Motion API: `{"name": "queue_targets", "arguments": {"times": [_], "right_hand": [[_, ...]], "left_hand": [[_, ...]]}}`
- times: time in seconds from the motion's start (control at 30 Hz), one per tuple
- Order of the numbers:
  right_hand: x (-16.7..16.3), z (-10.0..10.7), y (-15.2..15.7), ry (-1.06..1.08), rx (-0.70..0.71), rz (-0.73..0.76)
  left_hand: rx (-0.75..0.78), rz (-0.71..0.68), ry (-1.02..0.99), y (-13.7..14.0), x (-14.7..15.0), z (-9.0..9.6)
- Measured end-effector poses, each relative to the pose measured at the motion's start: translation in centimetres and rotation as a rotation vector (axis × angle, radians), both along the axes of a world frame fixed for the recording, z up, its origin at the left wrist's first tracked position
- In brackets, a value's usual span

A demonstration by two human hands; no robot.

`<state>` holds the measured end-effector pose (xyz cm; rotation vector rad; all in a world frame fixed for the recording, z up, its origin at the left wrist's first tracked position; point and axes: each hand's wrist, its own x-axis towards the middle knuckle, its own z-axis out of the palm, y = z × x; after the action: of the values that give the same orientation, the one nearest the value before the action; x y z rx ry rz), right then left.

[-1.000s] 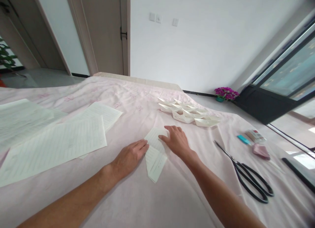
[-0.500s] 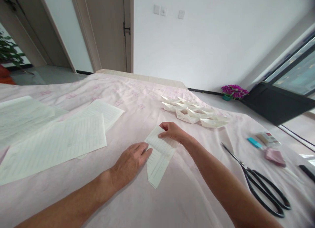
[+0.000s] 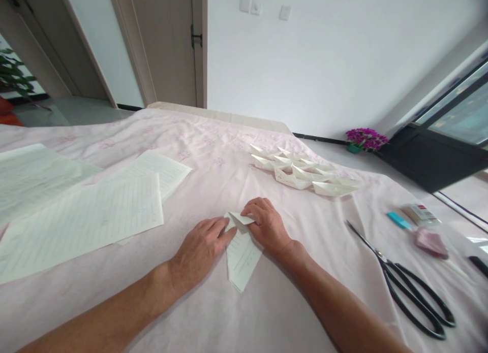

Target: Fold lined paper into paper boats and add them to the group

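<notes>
A small sheet of lined paper (image 3: 243,256), partly folded, lies on the cloth between my two hands. My left hand (image 3: 204,241) holds it at the left edge, with the thumb over the paper and the fingers near its upper corner. At the top, my right hand (image 3: 267,226) has a flap of the paper pinched between thumb and fingers, folded over towards the middle. The flap stands slightly raised, and the right fingers hide part of it. Beyond my right hand sits a group of several folded paper boats (image 3: 301,172).
Loose lined sheets (image 3: 87,216) overlap on the left. Black-handled scissors (image 3: 400,282) lie on the right, near a blue item (image 3: 398,220), a small packet (image 3: 421,214) and a pink cloth-like piece (image 3: 430,242). Pink patterned cloth (image 3: 183,312) covers the surface, with wrinkles.
My right hand has come down and towards me, bringing the paper's upper right part over into a fold. The left hand stays nearly in place on the left edge.
</notes>
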<state>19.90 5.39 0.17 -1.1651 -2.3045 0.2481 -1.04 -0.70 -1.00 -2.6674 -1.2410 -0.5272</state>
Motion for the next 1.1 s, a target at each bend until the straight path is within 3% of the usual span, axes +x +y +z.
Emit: {"name": "queue_targets", "arguments": {"times": [0.37,0.77,1.1], "right_hand": [[-0.6,0.5,-0.1,-0.085,-0.086,-0.038],[0.6,-0.3,-0.4,-0.107,0.08,0.15],[-1.4,1.9,0.4,-0.252,-0.199,-0.196]], "left_hand": [[0.011,-0.032,0.006,0.4,-0.5,-0.3],[-0.027,-0.012,0.033,0.5,-0.6,0.0],[0.001,-0.078,0.049,0.8,-1.0,-0.3]]}}
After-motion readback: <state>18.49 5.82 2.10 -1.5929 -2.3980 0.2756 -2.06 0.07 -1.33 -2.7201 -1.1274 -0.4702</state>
